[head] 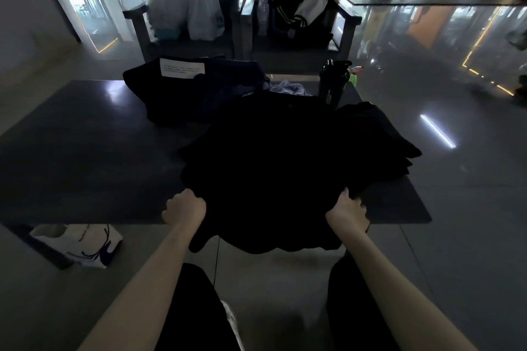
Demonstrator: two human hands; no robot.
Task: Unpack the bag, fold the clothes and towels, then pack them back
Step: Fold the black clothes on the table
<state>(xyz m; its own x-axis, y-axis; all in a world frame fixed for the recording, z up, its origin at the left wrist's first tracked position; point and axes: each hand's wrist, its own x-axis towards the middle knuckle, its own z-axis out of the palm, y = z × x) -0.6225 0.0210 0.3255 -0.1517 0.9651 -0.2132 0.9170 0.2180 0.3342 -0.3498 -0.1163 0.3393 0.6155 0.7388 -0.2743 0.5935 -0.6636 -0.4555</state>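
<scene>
- A dim room with a glossy floor. A dark low table fills the middle of the view, with two chairs beyond it.
- The left hand is curled tight around the near left edge of a black garment. The right hand grips the near right edge, fingers folded round the cloth.
- The garment lies spread on the table between the hands, and its near hem hangs over the front edge toward the person's knees.
- It looks soft, light and limp, so it will likely sag wherever it is not held. The two ends of the hem, as gripped now, seem the best hold, and a gentle pull apart should flatten it for folding.
- A pile of dark folded clothes sits against its right side.
- Behind it are a dark bag with a white label, a pale blue cloth and a black bottle.
- A white paper bag stands on the floor under the table's left side.
</scene>
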